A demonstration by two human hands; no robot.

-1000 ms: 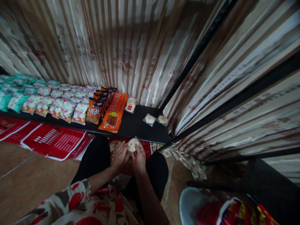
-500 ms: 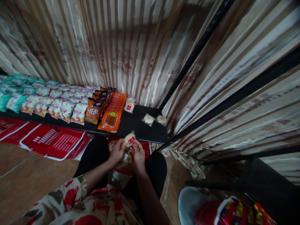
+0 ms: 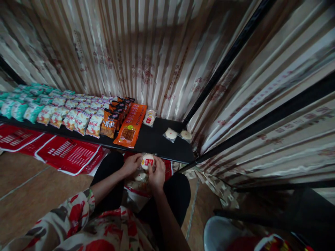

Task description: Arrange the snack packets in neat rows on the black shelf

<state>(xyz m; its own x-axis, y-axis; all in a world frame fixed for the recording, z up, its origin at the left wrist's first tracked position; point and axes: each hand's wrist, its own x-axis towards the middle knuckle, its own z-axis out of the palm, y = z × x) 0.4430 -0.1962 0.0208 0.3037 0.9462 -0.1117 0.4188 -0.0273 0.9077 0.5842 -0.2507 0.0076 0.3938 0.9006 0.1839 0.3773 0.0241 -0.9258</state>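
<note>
Between my knees, a round pale cake in a clear wrapper is held up with its red-and-yellow label showing. My left hand pinches its left edge, and my right hand grips the right side. Below my hands sits an opened bag with similar wrapped pieces inside. On the black shelf in front lie two wrapped round cakes, one beside the other. A further wrapped cake with a red label stands near the curtain, right of a long orange snack packet.
Rows of white snack bags, teal bags and orange-black bags fill the shelf's left part. Black poles cross at the right before a striped curtain. Red bags hang under the shelf. A pale basin stands lower right.
The wrapped cake has been turned over in my hands, from its plain side with a red dot to its labelled side. The camera view has shifted slightly. The shelf items stay put.
</note>
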